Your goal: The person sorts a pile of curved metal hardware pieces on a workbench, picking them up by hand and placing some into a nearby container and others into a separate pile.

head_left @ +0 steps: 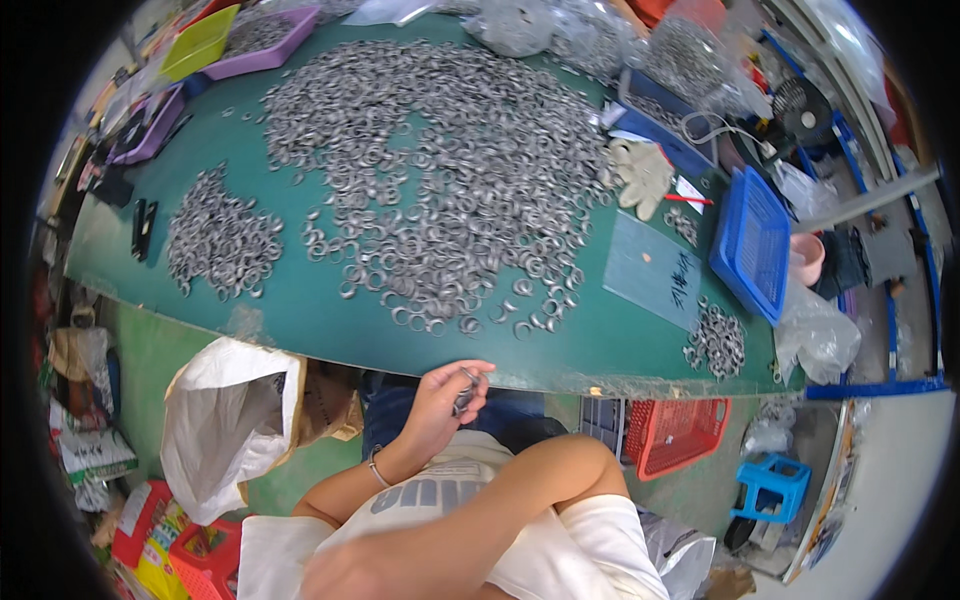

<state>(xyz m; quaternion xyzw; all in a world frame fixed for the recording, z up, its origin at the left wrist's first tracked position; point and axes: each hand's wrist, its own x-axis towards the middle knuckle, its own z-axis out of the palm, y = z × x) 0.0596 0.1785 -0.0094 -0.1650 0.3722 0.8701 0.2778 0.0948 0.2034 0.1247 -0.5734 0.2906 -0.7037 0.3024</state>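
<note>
My left hand (445, 395) is raised just below the near edge of the green table (300, 310), fingers curled shut on a few small metal rings (466, 392). A thin bracelet sits on that wrist. A large heap of the same grey metal rings (450, 170) covers the middle of the table. A smaller heap (220, 240) lies to the left and a little pile (716, 340) at the right corner. My right forearm (470, 530) lies across my chest. My right hand (330, 578) is at the bottom edge, too close and blurred to tell what it holds.
An open white sack (225, 420) stands on the floor at my left. A blue basket (750, 240), a clear plastic sheet (655, 270) and a white glove (643, 172) lie on the table's right. Purple (265, 40) and green (200, 42) trays sit far left. A red crate (675, 430) and a blue stool (770, 485) stand at right.
</note>
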